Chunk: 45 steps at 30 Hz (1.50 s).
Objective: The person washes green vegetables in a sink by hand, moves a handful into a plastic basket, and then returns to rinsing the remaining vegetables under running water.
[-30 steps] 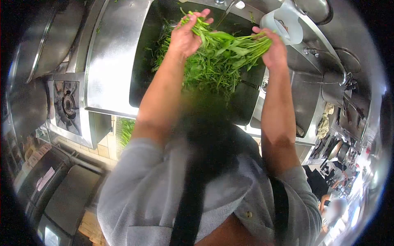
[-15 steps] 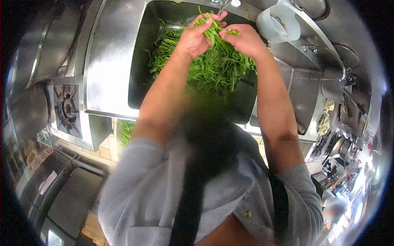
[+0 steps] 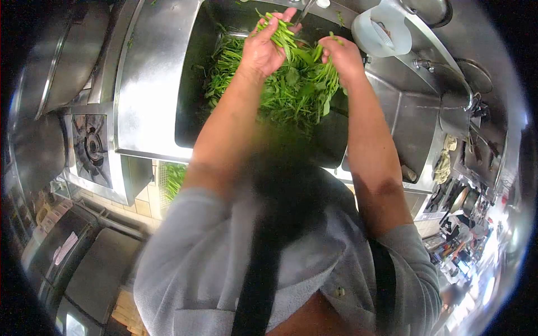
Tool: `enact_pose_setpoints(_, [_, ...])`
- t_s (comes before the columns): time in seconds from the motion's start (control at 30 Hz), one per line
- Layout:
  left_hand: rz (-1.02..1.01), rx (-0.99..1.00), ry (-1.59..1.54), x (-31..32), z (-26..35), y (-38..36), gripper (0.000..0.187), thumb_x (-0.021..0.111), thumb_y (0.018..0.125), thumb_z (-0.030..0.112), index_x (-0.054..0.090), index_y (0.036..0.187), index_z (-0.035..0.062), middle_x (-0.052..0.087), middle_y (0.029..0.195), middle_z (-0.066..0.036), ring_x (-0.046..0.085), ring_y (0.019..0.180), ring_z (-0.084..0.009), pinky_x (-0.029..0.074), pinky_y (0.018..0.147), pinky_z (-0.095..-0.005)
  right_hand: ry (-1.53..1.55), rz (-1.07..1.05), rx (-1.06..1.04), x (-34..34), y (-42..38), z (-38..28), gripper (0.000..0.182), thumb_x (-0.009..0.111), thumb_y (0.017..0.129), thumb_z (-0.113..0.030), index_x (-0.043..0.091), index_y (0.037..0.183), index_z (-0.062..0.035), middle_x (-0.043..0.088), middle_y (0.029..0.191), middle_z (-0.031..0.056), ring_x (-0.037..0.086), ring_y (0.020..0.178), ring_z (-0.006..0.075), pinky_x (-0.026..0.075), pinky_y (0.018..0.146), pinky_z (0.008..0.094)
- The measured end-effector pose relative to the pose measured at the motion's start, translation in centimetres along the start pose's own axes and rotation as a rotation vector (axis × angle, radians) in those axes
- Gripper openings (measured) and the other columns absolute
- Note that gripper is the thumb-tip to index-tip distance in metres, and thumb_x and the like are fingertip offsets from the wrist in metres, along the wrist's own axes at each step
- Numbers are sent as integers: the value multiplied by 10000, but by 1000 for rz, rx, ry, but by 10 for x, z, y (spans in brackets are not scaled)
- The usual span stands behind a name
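My left hand (image 3: 261, 55) is closed around a bunch of green stems (image 3: 283, 37), with the thumb laid across them and some fingers extended. To its right, my right hand (image 3: 345, 59) pinches a few leafy stems (image 3: 319, 54), whose leaves hang down. Both hands are above a large heap of leafy greens (image 3: 297, 98) in the dark sink basin (image 3: 190, 115). A faucet spout (image 3: 305, 12) comes in at the top, just beyond my left hand.
A white translucent tub (image 3: 376, 33) stands at the sink's back right corner. A second basin (image 3: 417, 120) lies to the right. More greens (image 3: 175, 178) sit in a basket below the left edge. At the left is a gas burner (image 3: 92, 147).
My hands have moved apart. The right hand has drawn away to the right with leafy stems, while the left keeps its bunch and has shifted slightly up.
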<state>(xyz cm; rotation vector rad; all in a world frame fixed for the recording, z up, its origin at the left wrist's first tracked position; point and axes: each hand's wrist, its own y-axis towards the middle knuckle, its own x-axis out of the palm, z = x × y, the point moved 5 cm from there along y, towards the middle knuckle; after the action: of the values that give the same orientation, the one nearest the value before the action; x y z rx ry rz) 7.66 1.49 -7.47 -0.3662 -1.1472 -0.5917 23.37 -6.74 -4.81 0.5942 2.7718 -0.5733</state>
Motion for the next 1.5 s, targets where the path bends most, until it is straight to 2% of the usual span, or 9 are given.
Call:
enact_pose_setpoints(0.23, [-86, -23, -71, 13, 9, -2, 198, 533, 973, 278, 548, 1096, 124, 494, 1374, -125, 551, 1145, -343, 509, 865, -557, 495, -40, -8, -29, -6, -16, 234, 575, 892, -180, 538, 1057, -18, 639, 822, 109, 664, 789, 234, 549, 715, 366])
enact_pose_setpoints(0.3, [-9, -70, 123, 15, 4, -1, 730, 689, 824, 465, 395, 1412, 148, 255, 1547, -120, 221, 1413, -382, 190, 1141, -561, 578, -54, -49, -34, -8, -26, 228, 583, 893, -185, 536, 1045, -21, 622, 796, 97, 655, 764, 232, 550, 711, 376])
enact_pose_setpoints(0.43, [23, -39, 142, -2, 6, 7, 719, 687, 829, 479, 399, 1410, 171, 234, 1556, -115, 225, 1412, -375, 164, 1155, -553, 519, -21, -152, -50, -11, -39, 271, 647, 879, -264, 560, 965, -22, 565, 705, 59, 597, 649, 189, 538, 683, 375])
enact_pose_setpoints(0.5, [145, -43, 30, -10, 7, 10, 270, 416, 1010, 265, 476, 1213, 98, 425, 1438, -138, 446, 1259, -373, 376, 1033, -593, -13, 46, -170, -53, -16, -47, 335, 688, 852, -336, 618, 966, -29, 613, 741, 68, 597, 654, 131, 522, 700, 315])
enact_pose_setpoints(0.67, [136, -62, -41, -2, -14, 22, 307, 398, 1016, 289, 438, 1250, 94, 422, 1435, -146, 468, 1244, -347, 388, 1021, -570, -550, -84, -340, 3, -24, -34, 329, 738, 802, -319, 677, 1016, -77, 651, 755, 62, 563, 582, 112, 475, 570, 275])
enact_pose_setpoints(1.07, [234, -174, 510, -14, -15, 16, 533, 744, 801, 94, 465, 1254, 52, 679, 1004, -71, 633, 874, -185, 461, 704, -356, -168, -64, 3, -32, -24, -10, 295, 714, 819, -248, 655, 992, -16, 605, 726, 7, 511, 556, 104, 419, 547, 254])
enact_pose_setpoints(1.2, [488, -353, 1006, -12, 6, 5, 679, 769, 785, 214, 423, 1346, 49, 569, 1266, -166, 541, 1151, -301, 464, 848, -480, -57, -47, 63, -48, -31, -4, 294, 720, 819, -259, 653, 988, -28, 611, 780, 10, 533, 653, 104, 431, 567, 259])
enact_pose_setpoints(1.33, [162, -621, 1292, -9, -18, 9, 850, 741, 794, 338, 294, 1489, 143, 310, 1514, -192, 312, 1384, -372, 305, 1056, -580, -30, -71, 91, -46, -27, 9, 308, 727, 813, -264, 647, 995, -29, 607, 788, 5, 538, 685, 102, 436, 576, 261])
enact_pose_setpoints(1.5, [121, -286, 897, -1, -22, 31, 271, 716, 832, 337, 721, 989, 116, 687, 1025, -24, 585, 1025, -167, 436, 881, -419, -155, -104, 116, -40, -28, 14, 327, 728, 814, -274, 661, 1006, -19, 621, 789, 2, 536, 609, 98, 442, 564, 253])
